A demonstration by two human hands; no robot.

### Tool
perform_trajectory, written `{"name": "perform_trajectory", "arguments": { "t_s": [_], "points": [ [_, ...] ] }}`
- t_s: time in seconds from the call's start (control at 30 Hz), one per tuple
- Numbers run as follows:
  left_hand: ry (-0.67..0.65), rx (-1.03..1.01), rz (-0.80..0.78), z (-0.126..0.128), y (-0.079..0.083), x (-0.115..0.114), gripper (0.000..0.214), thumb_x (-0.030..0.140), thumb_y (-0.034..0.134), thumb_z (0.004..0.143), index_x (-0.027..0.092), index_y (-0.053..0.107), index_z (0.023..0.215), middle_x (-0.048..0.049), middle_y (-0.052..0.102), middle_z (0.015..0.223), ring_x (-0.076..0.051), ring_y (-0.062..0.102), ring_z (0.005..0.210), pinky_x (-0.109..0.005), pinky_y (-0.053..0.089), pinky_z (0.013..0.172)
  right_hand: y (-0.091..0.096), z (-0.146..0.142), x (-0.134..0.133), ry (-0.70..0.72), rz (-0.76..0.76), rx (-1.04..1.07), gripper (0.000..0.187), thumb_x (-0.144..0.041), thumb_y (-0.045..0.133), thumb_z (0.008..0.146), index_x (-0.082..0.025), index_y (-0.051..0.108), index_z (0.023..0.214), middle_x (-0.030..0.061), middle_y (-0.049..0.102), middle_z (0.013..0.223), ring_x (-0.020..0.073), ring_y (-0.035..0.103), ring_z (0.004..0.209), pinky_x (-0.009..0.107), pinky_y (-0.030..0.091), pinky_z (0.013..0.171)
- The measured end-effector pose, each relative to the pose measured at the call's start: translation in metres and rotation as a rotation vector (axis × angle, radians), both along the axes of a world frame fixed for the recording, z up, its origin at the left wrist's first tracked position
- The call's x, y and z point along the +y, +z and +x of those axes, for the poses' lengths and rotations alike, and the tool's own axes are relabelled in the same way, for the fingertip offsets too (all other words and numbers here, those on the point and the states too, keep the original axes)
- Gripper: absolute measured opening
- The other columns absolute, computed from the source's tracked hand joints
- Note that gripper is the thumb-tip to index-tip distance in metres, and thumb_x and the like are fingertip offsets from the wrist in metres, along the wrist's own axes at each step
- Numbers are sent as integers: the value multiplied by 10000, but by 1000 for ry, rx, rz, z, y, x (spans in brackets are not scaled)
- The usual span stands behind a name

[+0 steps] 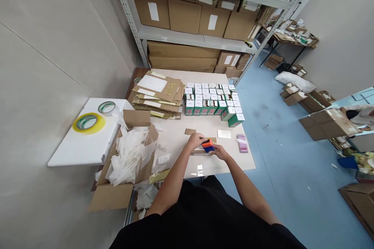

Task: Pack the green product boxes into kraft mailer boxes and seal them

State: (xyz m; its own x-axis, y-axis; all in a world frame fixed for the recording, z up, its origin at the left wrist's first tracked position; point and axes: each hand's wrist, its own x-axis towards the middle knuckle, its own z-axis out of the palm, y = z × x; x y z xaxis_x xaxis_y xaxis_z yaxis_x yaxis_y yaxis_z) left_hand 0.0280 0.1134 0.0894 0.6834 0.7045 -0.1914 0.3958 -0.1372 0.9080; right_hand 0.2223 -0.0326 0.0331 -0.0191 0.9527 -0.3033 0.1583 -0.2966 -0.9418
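Observation:
My left hand [196, 140] is closed over a small flat brown piece on the table [175, 132], fingers curled down on it. My right hand [218, 151] grips a small orange and blue tool [208, 145], pressed against the same piece between both hands. A white card [224, 134] and a small brown card piece [190, 131] lie just beyond the hands. A blurred pink object [242, 142] lies to the right.
Rows of green and white small boxes [212, 101] stand at the table's back. Flattened gold-brown cartons [157, 93] are stacked at back left. An open carton of white paper scraps [130, 155] sits left. Tape rolls [89, 122] lie on a white side table. Shelves hold cartons [187, 15].

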Motion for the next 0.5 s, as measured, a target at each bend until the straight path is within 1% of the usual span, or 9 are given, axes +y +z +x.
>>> {"name": "perform_trajectory", "arguments": {
  "t_s": [0.1, 0.17, 0.3, 0.37, 0.5],
  "points": [
    [111, -70, -96, -10, -1, -2, 289, 401, 641, 882, 171, 815, 896, -61, 808, 921, -205, 725, 888, -298, 545, 821, 0, 4, 7, 71, -11, -45, 508, -530, 821, 723, -197, 757, 1100, 48, 774, 1025, 281, 701, 987, 440, 536, 963],
    [145, -92, -145, -15, -2, -2, 300, 428, 668, 871, 170, 812, 923, -65, 809, 933, -211, 728, 903, -307, 550, 836, 1, 7, 13, 135, -24, -96, 499, -521, 820, 722, -206, 757, 1104, 44, 769, 1042, 282, 688, 1002, 437, 528, 969],
    [148, -86, -234, -21, -5, -3, 371, 447, 828, 736, 168, 823, 981, -77, 815, 955, -235, 737, 924, -324, 557, 843, 4, 14, 23, 227, -36, -140, 473, -536, 798, 734, -210, 764, 1075, 36, 761, 1040, 285, 672, 1013, 430, 516, 975],
    [155, -73, -259, -23, -8, -4, 370, 444, 863, 685, 171, 834, 933, -77, 817, 939, -243, 736, 915, -333, 555, 847, 4, 17, 27, 248, -55, -163, 465, -545, 795, 727, -213, 770, 1051, 28, 761, 1011, 284, 673, 997, 423, 520, 963],
    [215, -120, -302, -24, -14, -8, 349, 465, 862, 668, 167, 840, 848, -84, 814, 893, -242, 725, 882, -335, 550, 829, 4, 17, 26, 223, -77, -227, 429, -562, 785, 720, -221, 774, 980, 13, 762, 942, 279, 684, 940, 406, 542, 909]
  ]
}}
